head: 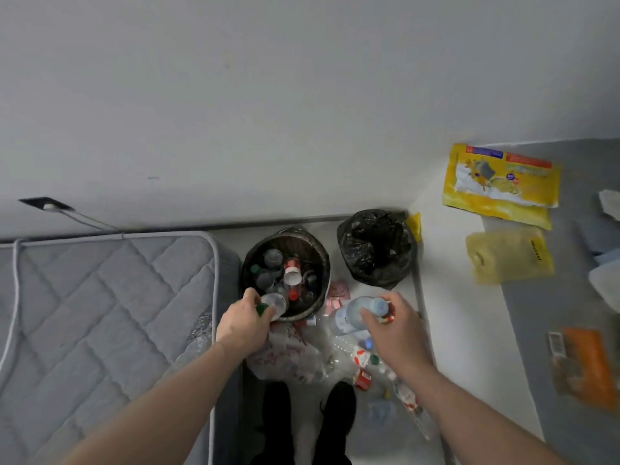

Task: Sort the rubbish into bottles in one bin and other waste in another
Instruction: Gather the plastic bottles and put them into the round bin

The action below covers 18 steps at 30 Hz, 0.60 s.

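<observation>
My left hand (243,322) grips a clear plastic bottle with a green cap (275,305), held over the near rim of the round bin (320,255), which holds several bottles. My right hand (394,325) grips another clear bottle with a pale blue label (352,313), above the floor between the two bins. To the right stands a second bin lined with a black bag (377,248); its inside looks dark. On the floor below my hands lie a crumpled white plastic bag (285,359) and several loose bottles (365,359).
A grey quilted mattress (100,313) fills the left side, close to the round bin. A grey surface on the right carries a yellow packet (500,181), a pale yellow bag (508,255) and an orange wrapper (585,370). My black shoes (308,421) stand on the floor below.
</observation>
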### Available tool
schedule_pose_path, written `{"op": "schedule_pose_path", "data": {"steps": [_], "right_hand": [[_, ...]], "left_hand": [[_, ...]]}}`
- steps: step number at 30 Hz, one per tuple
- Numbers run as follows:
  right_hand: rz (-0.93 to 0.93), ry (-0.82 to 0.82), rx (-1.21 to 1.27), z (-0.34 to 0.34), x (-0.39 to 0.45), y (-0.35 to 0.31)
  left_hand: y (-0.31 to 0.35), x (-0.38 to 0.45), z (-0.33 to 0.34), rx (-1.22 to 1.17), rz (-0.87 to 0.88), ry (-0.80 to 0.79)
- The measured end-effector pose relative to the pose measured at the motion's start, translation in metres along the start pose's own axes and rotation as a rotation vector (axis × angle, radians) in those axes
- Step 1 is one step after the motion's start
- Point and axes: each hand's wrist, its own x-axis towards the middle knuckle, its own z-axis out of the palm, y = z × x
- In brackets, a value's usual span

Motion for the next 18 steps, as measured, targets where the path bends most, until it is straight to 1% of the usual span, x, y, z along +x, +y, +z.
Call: {"op": "schedule_pose_path", "data": {"steps": [3, 7, 9, 14, 18], "right_hand": [[-0.009, -0.037, 0.027, 0.014, 0.019, -0.001], [-0.006, -0.043, 0.077, 0.029, 0.035, 0.002], [-0.001, -0.044, 0.082, 0.035, 0.040, 0.002], [0.028, -0.054, 0.076, 0.049, 0.050, -0.002], [0.049, -0.065, 0.049, 0.063, 0.059, -0.008]], "left_hand": [[0.001, 0.021, 0.013, 0.007, -0.015, -0.013], [0.012, 0.056, 0.020, -0.053, -0.001, 0.065], [0.015, 0.071, 0.020, -0.048, 0.014, 0.070], [0.001, 0.092, 0.023, 0.017, -0.002, -0.021], [-0.012, 0.102, 0.034, 0.064, 0.030, -0.092]]}}
